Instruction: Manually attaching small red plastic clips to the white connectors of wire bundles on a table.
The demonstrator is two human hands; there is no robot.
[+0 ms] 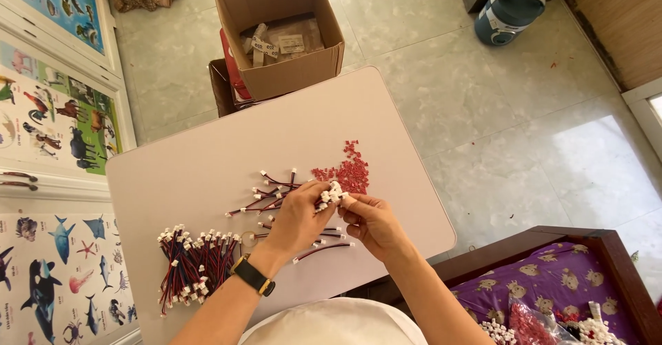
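Left hand (298,215): grip pinching white-plugged leads (329,195). Right hand (371,222): grip pressed to the same plugs. Red caps (348,171) just beyond; wire bundle (193,266) left, on desk (207,166).

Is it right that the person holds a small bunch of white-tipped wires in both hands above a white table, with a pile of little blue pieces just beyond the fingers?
Not quite: the head view shows the pile of little pieces is red, not blue. The rest holds: left hand and right hand hold white-tipped wires above the white table.
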